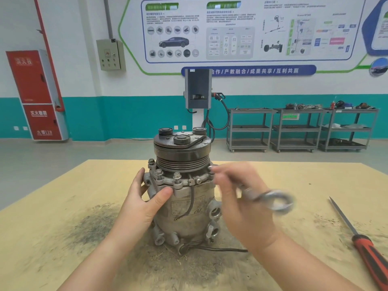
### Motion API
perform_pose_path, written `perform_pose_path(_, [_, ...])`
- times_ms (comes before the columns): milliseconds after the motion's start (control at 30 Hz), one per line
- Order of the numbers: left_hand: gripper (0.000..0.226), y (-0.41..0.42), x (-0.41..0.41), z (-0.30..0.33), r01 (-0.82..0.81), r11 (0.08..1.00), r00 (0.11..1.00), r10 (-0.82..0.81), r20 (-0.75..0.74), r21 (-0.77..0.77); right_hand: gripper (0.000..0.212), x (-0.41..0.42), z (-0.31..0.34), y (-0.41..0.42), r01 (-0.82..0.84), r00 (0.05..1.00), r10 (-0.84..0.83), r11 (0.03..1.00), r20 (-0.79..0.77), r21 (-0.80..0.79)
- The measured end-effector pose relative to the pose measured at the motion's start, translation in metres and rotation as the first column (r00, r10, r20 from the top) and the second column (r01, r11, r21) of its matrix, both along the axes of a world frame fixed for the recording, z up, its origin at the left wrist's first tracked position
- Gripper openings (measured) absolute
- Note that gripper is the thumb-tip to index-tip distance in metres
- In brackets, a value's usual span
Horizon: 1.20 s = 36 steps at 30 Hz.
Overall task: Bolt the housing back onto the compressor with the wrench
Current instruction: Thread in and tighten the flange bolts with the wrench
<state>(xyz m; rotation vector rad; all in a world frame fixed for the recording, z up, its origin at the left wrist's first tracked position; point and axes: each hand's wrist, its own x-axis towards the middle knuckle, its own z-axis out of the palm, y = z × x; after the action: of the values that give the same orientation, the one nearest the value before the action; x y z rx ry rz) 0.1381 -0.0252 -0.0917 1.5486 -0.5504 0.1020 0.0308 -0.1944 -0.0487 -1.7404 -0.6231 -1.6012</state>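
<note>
A grey metal compressor (184, 213) stands upright on the wooden table, its dark pulley (182, 152) on top. The housing flange (168, 182) below the pulley carries several bolts (177, 177) that stick up. My left hand (144, 203) grips the compressor's left side, thumb pressed on the front under the flange. My right hand (241, 198) is to the right of the body, blurred by motion, and holds a silver wrench (270, 199). The wrench's ring end points right; its other end reaches toward the flange's right side, too blurred to tell whether it touches.
A file with a red and black handle (365, 248) lies near the table's right edge. A black cable (218, 248) trails from the compressor's base. Dark grime (92, 225) stains the table at the left. Grey shelf carts (294, 129) and a charging post (198, 91) stand behind.
</note>
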Motion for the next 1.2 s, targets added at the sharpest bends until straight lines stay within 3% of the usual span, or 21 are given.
perform_pose_path(67, [0.12,0.001,0.001,0.0,0.02,1.0,1.0,-0.02,-0.009,-0.02,0.023,-0.001,0.0,0.005,0.175,0.984,-0.174,0.965,0.021,-0.195])
perform_pose_path(167, [0.113,0.001,0.0,0.0,0.033,0.999,0.999,-0.034,-0.026,-0.04,0.011,-0.005,0.008,0.012,0.177,0.984,-0.18,0.969,-0.004,-0.173])
perform_pose_path(267, [0.109,-0.001,-0.003,0.001,0.031,0.998,0.999,-0.032,-0.018,-0.047,0.01,-0.011,0.022,0.01,-0.026,0.99,0.056,0.974,-0.13,0.224])
perform_pose_path(333, [0.109,-0.002,-0.004,0.001,0.037,0.997,0.998,-0.04,-0.038,-0.073,0.011,-0.013,0.031,0.003,-0.127,0.959,0.243,0.83,-0.147,0.543])
perform_pose_path(400, [0.109,-0.003,-0.005,0.002,0.051,0.994,0.997,-0.057,-0.058,-0.098,0.017,-0.012,0.037,-0.007,-0.159,0.917,0.372,0.667,-0.142,0.728])
perform_pose_path(567, [0.111,-0.002,-0.003,0.002,0.059,0.993,0.996,-0.065,-0.059,-0.101,0.018,-0.004,0.042,-0.023,-0.21,0.789,0.611,0.367,-0.064,0.906])
perform_pose_path(700, [0.114,-0.002,-0.004,0.003,0.049,0.995,0.996,-0.055,-0.065,-0.092,0.018,0.0,0.039,-0.029,-0.221,0.735,0.676,0.313,-0.053,0.924])
perform_pose_path(800, [0.112,-0.003,-0.005,0.002,0.041,0.995,0.996,-0.047,-0.071,-0.086,0.016,0.002,0.032,-0.026,-0.255,0.786,0.615,0.409,-0.059,0.876])
perform_pose_path(867, [0.112,-0.002,-0.006,0.002,0.032,0.997,0.997,-0.037,-0.069,-0.07,0.012,0.0,0.021,-0.015,-0.253,0.891,0.45,0.612,-0.066,0.749])
perform_pose_path(933, [0.112,-0.002,-0.007,0.003,0.03,0.998,0.997,-0.034,-0.068,-0.056,0.012,-0.001,0.009,-0.004,-0.182,0.971,0.236,0.843,-0.044,0.507])
perform_pose_path(1000, [0.11,-0.002,-0.007,0.003,0.036,0.998,0.997,-0.039,-0.072,-0.052,0.012,-0.003,0.005,0.002,-0.084,0.995,0.092,0.979,-0.038,0.186])
perform_pose_path(1100, [0.109,-0.001,-0.006,0.002,0.044,0.997,0.997,-0.048,-0.067,-0.06,0.025,-0.004,0.005,0.006,0.125,0.992,-0.129,0.974,-0.009,-0.186])
perform_pose_path(1133, [0.109,-0.001,-0.007,0.003,0.047,0.997,0.997,-0.051,-0.065,-0.061,0.026,-0.005,0.007,0.008,0.144,0.989,-0.149,0.971,-0.009,-0.19])
perform_pose_path(1200, [0.111,0.0,-0.008,0.003,0.053,0.997,0.996,-0.056,-0.065,-0.053,0.024,-0.008,0.014,0.009,0.067,0.996,-0.068,0.998,-0.059,-0.013])
